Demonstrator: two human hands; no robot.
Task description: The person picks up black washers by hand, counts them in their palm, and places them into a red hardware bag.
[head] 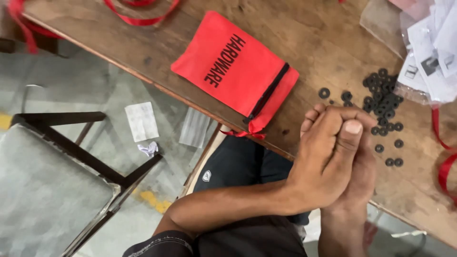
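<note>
My left hand [326, 159] lies over my right hand [365, 173], the two pressed together palm to palm at the near edge of the wooden table [309, 38]. The left thumb rests on top and the fingers of both are closed. Whatever is between the palms is hidden. Just beyond the fingertips lies a loose pile of small black ring-shaped washers [383, 102], with a few strays around it. A flat red fabric pouch [233, 71] with black lettering and a black zip lies to the left of my hands.
Clear plastic bags with white paper slips [428, 62] sit at the far right. Red ribbon lies at the right edge [443, 169] and at the top [138, 14]. A metal-framed seat [52, 190] stands on the floor at left, near paper scraps [141, 121].
</note>
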